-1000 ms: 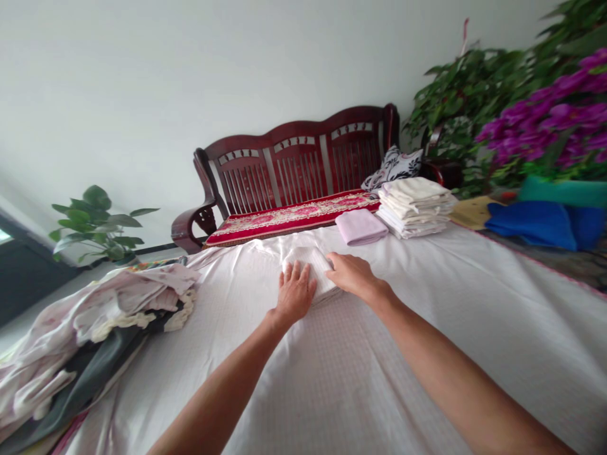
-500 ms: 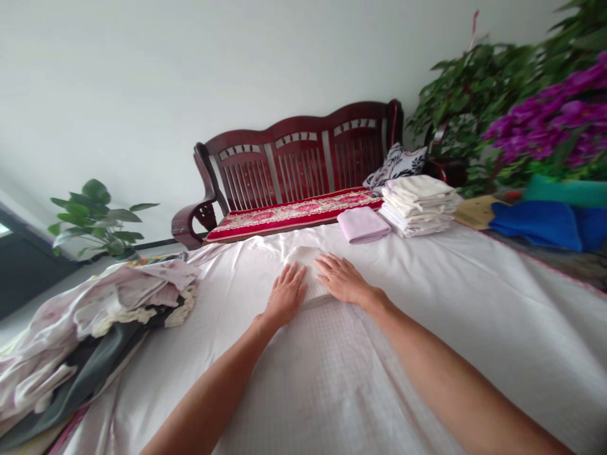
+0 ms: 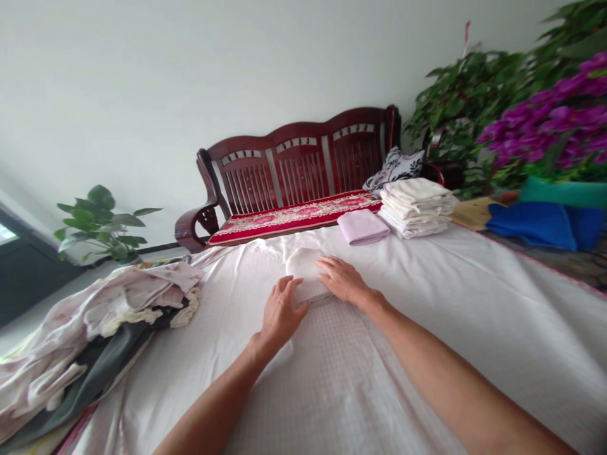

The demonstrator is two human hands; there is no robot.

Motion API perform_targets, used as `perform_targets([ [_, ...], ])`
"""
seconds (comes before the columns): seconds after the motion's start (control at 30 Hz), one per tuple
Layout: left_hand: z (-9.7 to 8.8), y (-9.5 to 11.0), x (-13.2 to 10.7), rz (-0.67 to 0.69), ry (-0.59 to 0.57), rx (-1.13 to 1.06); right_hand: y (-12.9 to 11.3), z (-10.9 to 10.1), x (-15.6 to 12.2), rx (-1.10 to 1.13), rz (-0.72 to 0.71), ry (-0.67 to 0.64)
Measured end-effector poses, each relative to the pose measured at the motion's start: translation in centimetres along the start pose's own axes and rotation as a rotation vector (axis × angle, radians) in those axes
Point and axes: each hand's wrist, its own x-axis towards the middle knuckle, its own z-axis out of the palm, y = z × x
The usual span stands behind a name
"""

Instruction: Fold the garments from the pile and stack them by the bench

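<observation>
A folded white cloth [image 3: 305,273] with a faint check lies on the white sheet [image 3: 327,379], its near edge showing as a thin layered fold. My left hand [image 3: 282,309] is at the cloth's left near corner, fingers bent and thumb apart from them; whether it presses the cloth is hard to see. On the cloth's right side rests my right hand [image 3: 345,279], fingers stretched out and fairly flat. Beyond it sits a folded pale pink cloth [image 3: 363,226], beside a stack of folded white clothes [image 3: 417,208].
A loose heap of clothes [image 3: 118,316] lies at the left. Behind the sheet stands a dark red wooden bench [image 3: 303,158] with a patterned cushion [image 3: 398,167]. Blue fabric [image 3: 535,221] and purple flowers [image 3: 545,126] are at the right, and a potted plant [image 3: 104,221] is at the back left.
My left hand has lifted and curled, sliding slightly back toward me from lying flat on the cloth. The right hand stays almost in place. The view has shifted slightly.
</observation>
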Motion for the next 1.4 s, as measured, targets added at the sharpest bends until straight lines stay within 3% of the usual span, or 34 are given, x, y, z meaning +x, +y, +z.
perform_targets([
  [0.13, 0.1, 1.9, 0.2, 0.051, -0.053, 0.158, 0.0, 0.3, 0.1, -0.019, 0.000, 0.052],
  [0.3, 0.4, 3.5, 1.0, 0.078, -0.112, 0.280, 0.4, 0.3, 0.3, 0.013, -0.010, 0.004],
  [0.6, 0.6, 4.6, 1.2, 0.070, -0.164, 0.364, 0.7, 0.6, 0.5, 0.036, -0.016, 0.010],
  [0.83, 0.2, 3.3, 1.2, 0.093, -0.171, 0.262, 0.6, 0.5, 0.4, 0.051, 0.007, -0.002],
  [1.03, 0.8, 2.2, 0.3, 0.081, -0.100, 0.127, 0.4, 0.5, 0.4, 0.048, 0.020, 0.015],
  [1.23, 0.7, 1.6, 0.4, 0.123, -0.134, 0.043, 0.2, 0.2, 0.2, 0.052, 0.001, 0.039],
  [1.4, 0.2, -0.1, 0.7, 0.127, -0.101, -0.080, -0.2, 0.0, -0.2, 0.016, -0.019, 0.142],
])
